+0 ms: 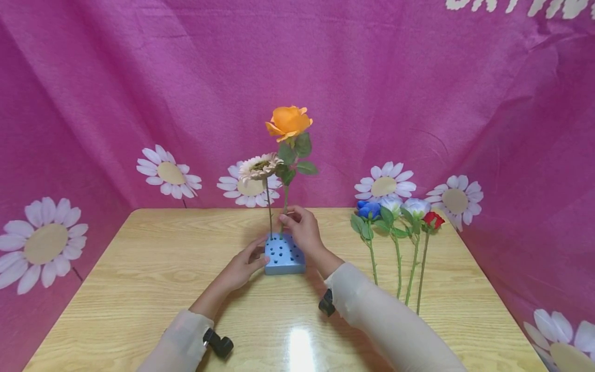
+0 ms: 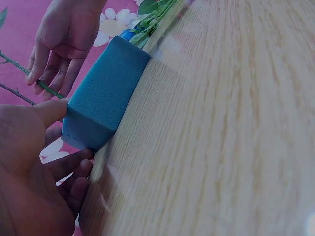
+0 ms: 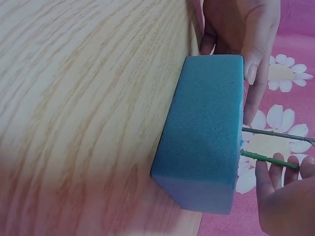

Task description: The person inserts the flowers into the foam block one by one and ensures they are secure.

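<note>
A blue foam block (image 1: 285, 268) with several holes in its top stands on the table. My left hand (image 1: 239, 267) holds the block's left side, thumb at the near corner and fingers along the side. My right hand (image 1: 303, 231) pinches the green stem (image 3: 266, 158) of an orange rose (image 1: 289, 123) low down, just above the block. That stem's lower end meets the block's top near its far edge. Left of it, a pale daisy-like flower (image 1: 259, 166) stands upright in the block on a thin brown stem (image 3: 278, 133).
On the right of the wooden table (image 1: 153, 268) lie a blue flower (image 1: 369, 210), two pale flowers (image 1: 417, 206) and a red rose (image 1: 433, 220), stems toward me. A magenta cloth (image 1: 209, 77) printed with daisies hangs behind and at both sides.
</note>
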`<state>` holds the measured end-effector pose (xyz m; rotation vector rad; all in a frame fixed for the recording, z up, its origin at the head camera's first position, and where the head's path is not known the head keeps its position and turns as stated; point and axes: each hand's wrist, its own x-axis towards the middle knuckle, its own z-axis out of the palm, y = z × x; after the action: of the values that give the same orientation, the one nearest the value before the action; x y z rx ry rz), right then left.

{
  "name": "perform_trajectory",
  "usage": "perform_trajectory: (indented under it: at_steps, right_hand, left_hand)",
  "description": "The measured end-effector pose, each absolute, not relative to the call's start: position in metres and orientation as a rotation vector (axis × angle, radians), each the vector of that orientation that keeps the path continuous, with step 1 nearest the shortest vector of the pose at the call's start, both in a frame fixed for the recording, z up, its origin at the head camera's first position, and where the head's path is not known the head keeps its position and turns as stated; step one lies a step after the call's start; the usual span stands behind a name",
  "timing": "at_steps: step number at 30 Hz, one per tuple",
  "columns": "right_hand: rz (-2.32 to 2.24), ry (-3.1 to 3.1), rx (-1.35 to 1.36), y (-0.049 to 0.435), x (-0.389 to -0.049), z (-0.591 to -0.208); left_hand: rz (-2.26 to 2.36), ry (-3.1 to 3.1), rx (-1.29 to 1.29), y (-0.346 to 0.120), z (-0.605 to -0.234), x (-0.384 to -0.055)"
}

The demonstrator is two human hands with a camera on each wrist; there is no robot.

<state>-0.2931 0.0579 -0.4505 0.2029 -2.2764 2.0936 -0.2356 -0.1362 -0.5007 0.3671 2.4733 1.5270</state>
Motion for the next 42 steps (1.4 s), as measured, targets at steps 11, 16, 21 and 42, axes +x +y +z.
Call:
perform_trajectory:
  at_steps: [11,16,21,42]
  right_hand:
    - [2.067,-2.286,0.212,0.059,-0.292,-0.458]
    - [2.028,-2.300,0.214,0.059,-0.290,-0.459]
    - [2.028,-2.299,0.235,0.060,-0.290,-0.460]
    - [2.050,-2.314,0.275,0.059,-0.292,-0.465]
  left_hand:
    - [1.536,2.459,0.356,-0.136,-0.499,-0.235]
    - [1.543,2.454,0.366,-0.136,-0.499,-0.235]
    - [1.544,2.448,0.372,-0.136,-0.499,-0.235]
    - [1.564,2.438,0.360,-0.135,-0.500,-0.236]
